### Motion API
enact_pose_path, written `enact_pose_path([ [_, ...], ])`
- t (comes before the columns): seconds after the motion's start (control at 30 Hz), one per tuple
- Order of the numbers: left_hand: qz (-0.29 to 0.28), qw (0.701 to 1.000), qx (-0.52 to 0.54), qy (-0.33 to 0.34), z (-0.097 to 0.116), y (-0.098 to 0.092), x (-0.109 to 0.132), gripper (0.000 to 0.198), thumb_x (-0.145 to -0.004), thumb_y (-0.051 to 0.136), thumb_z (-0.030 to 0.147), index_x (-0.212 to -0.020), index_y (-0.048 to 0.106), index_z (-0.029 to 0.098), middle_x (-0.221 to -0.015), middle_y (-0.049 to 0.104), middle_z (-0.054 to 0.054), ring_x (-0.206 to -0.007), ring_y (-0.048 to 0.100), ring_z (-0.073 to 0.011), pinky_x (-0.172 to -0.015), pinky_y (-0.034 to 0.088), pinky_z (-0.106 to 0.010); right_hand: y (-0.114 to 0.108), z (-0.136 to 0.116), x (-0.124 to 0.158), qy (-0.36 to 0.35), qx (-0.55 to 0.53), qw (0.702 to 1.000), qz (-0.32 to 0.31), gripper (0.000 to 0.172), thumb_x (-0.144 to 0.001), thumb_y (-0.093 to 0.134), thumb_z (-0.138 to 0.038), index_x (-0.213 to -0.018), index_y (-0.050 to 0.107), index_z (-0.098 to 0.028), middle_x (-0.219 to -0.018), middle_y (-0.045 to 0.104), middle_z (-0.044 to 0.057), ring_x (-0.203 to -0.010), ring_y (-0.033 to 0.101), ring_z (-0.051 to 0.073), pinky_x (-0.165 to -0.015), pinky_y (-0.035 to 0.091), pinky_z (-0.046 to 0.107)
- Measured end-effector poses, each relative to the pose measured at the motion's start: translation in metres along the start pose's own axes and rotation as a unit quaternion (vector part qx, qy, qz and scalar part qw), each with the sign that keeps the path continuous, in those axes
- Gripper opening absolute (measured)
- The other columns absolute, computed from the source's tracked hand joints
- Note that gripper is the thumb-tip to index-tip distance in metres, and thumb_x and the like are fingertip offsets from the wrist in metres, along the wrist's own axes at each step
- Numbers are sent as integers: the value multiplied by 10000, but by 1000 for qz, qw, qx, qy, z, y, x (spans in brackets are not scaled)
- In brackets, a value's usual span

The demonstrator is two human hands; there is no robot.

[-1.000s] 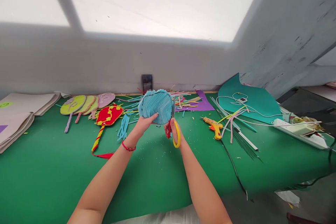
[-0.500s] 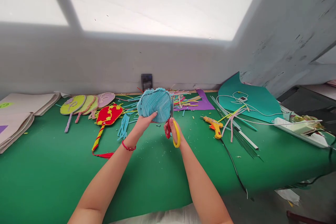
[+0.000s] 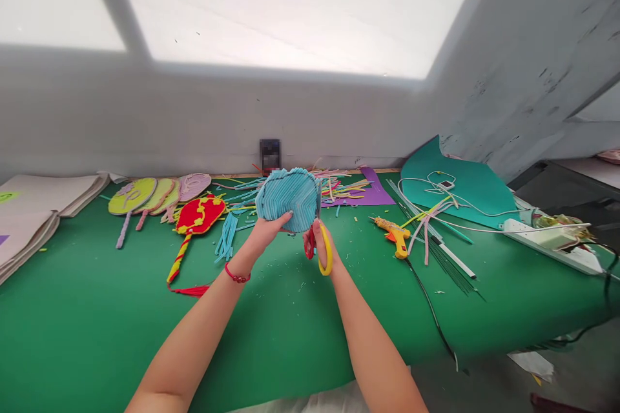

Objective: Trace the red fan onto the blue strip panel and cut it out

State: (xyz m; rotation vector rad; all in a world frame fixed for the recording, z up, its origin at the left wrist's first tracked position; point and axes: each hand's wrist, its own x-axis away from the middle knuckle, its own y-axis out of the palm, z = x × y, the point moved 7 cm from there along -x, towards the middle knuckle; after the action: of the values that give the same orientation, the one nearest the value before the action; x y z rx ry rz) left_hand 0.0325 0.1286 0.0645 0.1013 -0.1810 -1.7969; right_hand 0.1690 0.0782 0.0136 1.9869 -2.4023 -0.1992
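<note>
A light-blue ribbed panel (image 3: 289,197), made of strips laid side by side in a chevron, is held up above the table by my left hand (image 3: 266,232). The thumb presses on its near face; the other fingers are hidden behind it. A dark line runs near the panel's upper edge. My right hand (image 3: 325,246) grips scissors (image 3: 327,258) with one yellow and one red handle loop. Their blades point up along the panel's right edge. Below the hands, tiny pale clippings lie on the green tabletop (image 3: 281,322).
At left lie a red fan (image 3: 199,214) with a tassel and several pastel fans (image 3: 133,195). Blue strips (image 3: 227,237) are beside the panel. Rightward are a yellow glue gun (image 3: 394,235), loose stems (image 3: 426,226), a teal sheet (image 3: 460,184) and a power strip (image 3: 547,242) with cables.
The panel has turned slightly and shifted a little right and down, and its outline looks rounder at left. The scissors stay at its right edge. The whole view has shifted slightly.
</note>
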Motion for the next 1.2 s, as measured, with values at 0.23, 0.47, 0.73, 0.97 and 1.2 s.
enact_pose_path([
  [0.23, -16, 1000, 8, 7, -2, 2, -2, 658, -736, 729, 230, -1354, 505, 211, -1323, 583, -117, -1116, 611, -303, -816, 596, -456, 0, -2, 3, 11, -4, 1000, 28, 535, -776, 441, -760, -711, 380, -232, -471, 413, -82, -332, 362, 70, -324, 352, 204],
  [0.47, -16, 1000, 6, 6, -2, 3, 0, 673, -748, 711, 213, -1379, 476, 236, -1331, 578, -111, -1107, 618, -299, -767, 611, -425, -1, 3, 3, 22, -12, 999, 49, 541, -764, 452, -766, -722, 377, -232, -471, 422, -86, -320, 372, 71, -303, 344, 205],
  [0.73, -16, 1000, 5, -5, -4, 2, 0, 641, -736, 732, 238, -1341, 522, 208, -1324, 580, -124, -1117, 609, -317, -805, 596, -469, -1, 4, 3, 33, -23, 998, 47, 545, -760, 464, -761, -702, 373, -227, -459, 424, -89, -307, 365, 63, -293, 339, 200],
  [0.97, -19, 1000, 5, 5, -3, 3, 0, 657, -721, 745, 259, -1339, 526, 210, -1292, 605, -121, -1117, 607, -313, -800, 599, -455, -1, 5, 4, 46, -28, 996, 74, 556, -727, 507, -765, -681, 340, -237, -425, 346, -110, -283, 298, 54, -248, 255, 182],
  [1.2, -29, 999, 11, 22, -1, 5, -1, 648, -710, 749, 282, -1319, 541, 207, -1292, 606, -117, -1126, 603, -315, -807, 595, -467, 0, 4, 5, 51, -25, 996, 75, 563, -717, 504, -776, -683, 331, -241, -424, 343, -113, -275, 281, 55, -235, 248, 186],
])
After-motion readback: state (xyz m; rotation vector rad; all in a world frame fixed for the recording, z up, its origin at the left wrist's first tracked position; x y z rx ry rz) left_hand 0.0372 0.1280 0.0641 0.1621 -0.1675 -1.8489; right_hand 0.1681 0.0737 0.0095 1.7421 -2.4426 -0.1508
